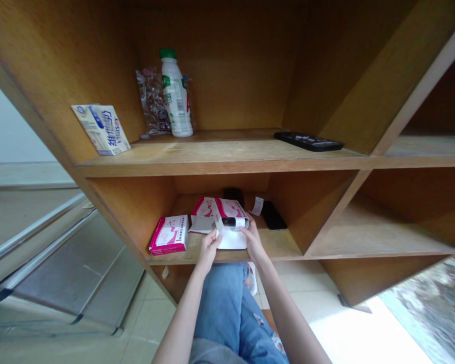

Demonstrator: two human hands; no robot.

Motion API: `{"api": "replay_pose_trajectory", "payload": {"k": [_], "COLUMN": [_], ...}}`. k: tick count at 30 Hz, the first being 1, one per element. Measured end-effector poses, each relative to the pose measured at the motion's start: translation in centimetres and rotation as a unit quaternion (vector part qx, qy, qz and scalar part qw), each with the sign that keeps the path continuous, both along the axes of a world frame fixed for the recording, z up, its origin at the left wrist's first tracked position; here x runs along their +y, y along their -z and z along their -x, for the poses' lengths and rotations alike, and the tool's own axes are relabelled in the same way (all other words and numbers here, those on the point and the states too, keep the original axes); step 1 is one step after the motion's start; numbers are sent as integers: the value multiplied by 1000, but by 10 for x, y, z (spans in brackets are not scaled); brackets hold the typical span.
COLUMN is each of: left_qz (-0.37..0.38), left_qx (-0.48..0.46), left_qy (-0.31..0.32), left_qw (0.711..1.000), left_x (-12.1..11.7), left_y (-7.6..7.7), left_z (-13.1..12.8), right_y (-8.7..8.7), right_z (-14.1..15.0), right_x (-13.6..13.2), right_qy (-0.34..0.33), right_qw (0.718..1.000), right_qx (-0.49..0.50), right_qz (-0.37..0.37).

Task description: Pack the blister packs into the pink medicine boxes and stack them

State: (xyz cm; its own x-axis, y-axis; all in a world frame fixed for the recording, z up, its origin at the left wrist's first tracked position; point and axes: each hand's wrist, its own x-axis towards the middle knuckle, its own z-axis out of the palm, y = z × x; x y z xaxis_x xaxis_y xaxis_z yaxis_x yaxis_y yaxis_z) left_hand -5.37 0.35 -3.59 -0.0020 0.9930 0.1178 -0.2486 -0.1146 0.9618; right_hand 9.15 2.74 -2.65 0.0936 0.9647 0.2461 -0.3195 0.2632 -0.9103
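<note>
On the lower shelf, my left hand (pixel 209 246) pinches the left edge of an opened pink-and-white cardboard box (pixel 229 207). My right hand (pixel 254 239) grips the box's right side, fingers near its opening. A small black-and-white item (pixel 233 222) shows in the open end; its kind I cannot make out. The white flap (pixel 231 239) hangs down toward me between both hands. Just behind on the left lies another opened pink-and-white box (pixel 202 215). Farther left, a closed pink-and-white box (pixel 169 234) rests near the shelf's front edge.
Right of the boxes lie a black phone (pixel 273 216) and a white paper slip (pixel 257 206). The upper shelf (pixel 220 151) holds a white bottle (pixel 177 98) with a green cap, a drink carton (pixel 103 130), clear plastic packaging (pixel 151 101) and a black flat device (pixel 308 141).
</note>
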Motion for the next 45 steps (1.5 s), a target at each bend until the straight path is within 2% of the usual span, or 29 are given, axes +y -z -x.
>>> {"api": "replay_pose_trajectory", "payload": {"k": [4,8,13,15,18,20,26,31,34,37,39,42,45], "left_qz": [-1,-12,-20,-25,-31,-27,-20,-15,17,43,25,-7,-50], "left_qx": [26,40,48,55,63,64,60,83,123,184,222,248,239], "left_qy": [9,23,46,48,31,21,55,78,76,79,74,15,-20], "left_qw": [1000,999,998,997,997,997,996,993,989,979,972,969,969], "left_x": [-1,-5,-8,-8,-8,-8,-14,-21,-27,-35,-39,-43,-41], "left_y": [-2,-5,-8,-8,-7,-7,-8,-5,-6,-13,-20,-30,-32], "left_z": [-3,-5,-7,-6,-5,-5,-12,-20,-19,-7,5,19,18], "right_y": [5,6,8,8,8,10,16,16,13,9,8,10,14], "right_z": [2,6,9,9,7,6,6,0,-7,-19,-28,-43,-52], "right_x": [-3,-4,-1,-2,-7,-8,-2,-11,-20,-28,-33,-39,-44], "right_qy": [83,119,211,209,142,120,226,255,223,152,108,38,-36], "right_qw": [995,992,975,976,989,993,973,962,968,983,989,994,994], "right_qx": [31,10,-24,-32,-10,3,-32,-88,-101,-101,-101,-95,-86], "right_qz": [48,41,57,54,31,20,42,49,49,34,33,44,49]}}
